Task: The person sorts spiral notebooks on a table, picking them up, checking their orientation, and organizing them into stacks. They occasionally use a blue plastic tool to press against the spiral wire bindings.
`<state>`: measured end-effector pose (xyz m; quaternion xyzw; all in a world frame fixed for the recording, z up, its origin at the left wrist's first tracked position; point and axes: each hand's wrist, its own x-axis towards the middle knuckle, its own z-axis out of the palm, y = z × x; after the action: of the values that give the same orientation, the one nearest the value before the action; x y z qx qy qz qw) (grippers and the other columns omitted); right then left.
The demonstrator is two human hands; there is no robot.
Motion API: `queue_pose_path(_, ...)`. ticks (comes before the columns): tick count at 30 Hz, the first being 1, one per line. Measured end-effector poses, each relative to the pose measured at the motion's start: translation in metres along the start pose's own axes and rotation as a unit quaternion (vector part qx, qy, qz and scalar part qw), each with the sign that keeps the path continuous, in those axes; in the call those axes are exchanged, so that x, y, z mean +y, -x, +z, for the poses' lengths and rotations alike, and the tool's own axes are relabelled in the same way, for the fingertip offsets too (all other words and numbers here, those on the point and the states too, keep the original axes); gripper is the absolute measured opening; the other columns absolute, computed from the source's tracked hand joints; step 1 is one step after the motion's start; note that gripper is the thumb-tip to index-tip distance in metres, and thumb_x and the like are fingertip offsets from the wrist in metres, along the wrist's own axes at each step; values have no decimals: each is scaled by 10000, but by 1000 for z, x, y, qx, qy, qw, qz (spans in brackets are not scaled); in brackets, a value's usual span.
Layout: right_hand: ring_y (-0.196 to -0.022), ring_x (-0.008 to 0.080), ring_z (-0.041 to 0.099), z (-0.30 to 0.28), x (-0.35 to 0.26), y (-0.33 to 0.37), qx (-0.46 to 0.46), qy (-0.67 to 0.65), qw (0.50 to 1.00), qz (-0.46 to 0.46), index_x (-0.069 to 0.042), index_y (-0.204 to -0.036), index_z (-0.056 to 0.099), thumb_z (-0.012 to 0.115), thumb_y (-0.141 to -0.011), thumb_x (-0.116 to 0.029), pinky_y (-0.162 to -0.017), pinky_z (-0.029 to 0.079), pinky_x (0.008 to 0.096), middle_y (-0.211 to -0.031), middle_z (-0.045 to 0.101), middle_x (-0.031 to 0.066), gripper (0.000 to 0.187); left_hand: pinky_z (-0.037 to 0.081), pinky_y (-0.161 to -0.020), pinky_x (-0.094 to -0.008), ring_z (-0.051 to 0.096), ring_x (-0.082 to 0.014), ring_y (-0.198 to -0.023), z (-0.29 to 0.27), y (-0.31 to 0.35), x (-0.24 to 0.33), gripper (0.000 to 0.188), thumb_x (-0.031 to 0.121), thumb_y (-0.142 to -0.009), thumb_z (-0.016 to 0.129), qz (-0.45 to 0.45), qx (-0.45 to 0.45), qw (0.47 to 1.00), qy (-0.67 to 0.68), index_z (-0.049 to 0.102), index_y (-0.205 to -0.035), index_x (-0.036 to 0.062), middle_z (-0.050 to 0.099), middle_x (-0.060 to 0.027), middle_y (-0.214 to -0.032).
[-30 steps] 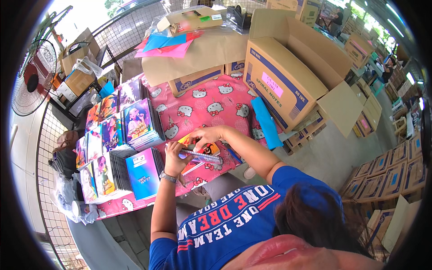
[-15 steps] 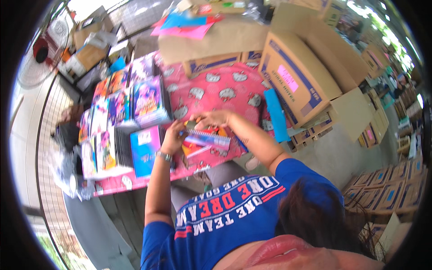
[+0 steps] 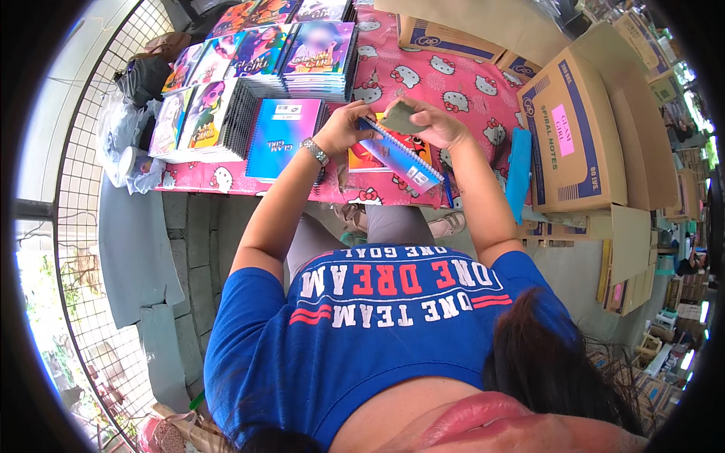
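Observation:
My left hand (image 3: 343, 134), with a silver watch at the wrist, is closed on one end of a blue-and-purple spiral notebook (image 3: 404, 160), which is tilted with its coil edge up. In my right hand (image 3: 442, 127), above the coil, is a small flat grey-green piece (image 3: 402, 118); its material is hard to make out. Under the held notebook lies an orange-and-red notebook (image 3: 362, 158) on the pink printed tablecloth (image 3: 408, 74). A blue pen (image 3: 448, 189) rests beside it. Left of my left hand is a blue spiral notebook stack (image 3: 283, 143).
Several stacks of colourful notebooks (image 3: 317, 57) fill the table's left side. At right stands a large open cardboard box (image 3: 566, 143), with a bright blue strip (image 3: 516, 175) along it. More cartons (image 3: 445, 36) stand at the back. A wire mesh wall (image 3: 87, 226) runs on the left.
The view has swung, so the table sits higher in it. My right hand has lifted off the coil a little, and the grey-green piece now shows plainly. My left hand still grips the notebook.

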<state>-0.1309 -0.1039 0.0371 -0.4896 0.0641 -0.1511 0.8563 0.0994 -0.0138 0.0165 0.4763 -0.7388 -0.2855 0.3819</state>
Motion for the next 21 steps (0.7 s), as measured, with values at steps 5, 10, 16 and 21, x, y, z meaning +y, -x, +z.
queue_pose_path(5,-1181,206,549,-21,-2,-11,143,433,868,194,-24,-1222,622,720,-837,-377,-1004,397,313,-1246,591,123,532,489,-671,-321,612,-192,-734,4,1,-6,326,138,-707,846,-55,36,998,21,633,-925,22,615,-74,-843)
queue_pose_path(10,-1213,336,547,-93,45,65,460,433,775,-10,18,-1311,526,647,-870,-485,-994,430,399,-1259,589,234,680,489,-667,-268,593,-109,-720,15,3,-2,260,122,-791,789,-108,146,981,69,656,-986,13,639,-53,-806)
queue_pose_path(16,-1250,379,466,-11,129,148,388,750,509,168,7,-1325,508,631,-887,-335,-1023,388,474,-1347,508,194,569,493,-629,-222,575,-41,-691,39,25,5,141,130,-903,692,-129,262,950,107,684,-984,15,659,-5,-783)
queue_pose_path(21,-1174,354,504,2,135,155,403,727,544,116,-10,-1312,531,703,-810,-265,-1006,399,468,-1256,553,169,588,464,-542,-215,545,-49,-604,42,13,10,193,187,-901,707,-212,299,927,79,659,-942,5,625,-7,-702)
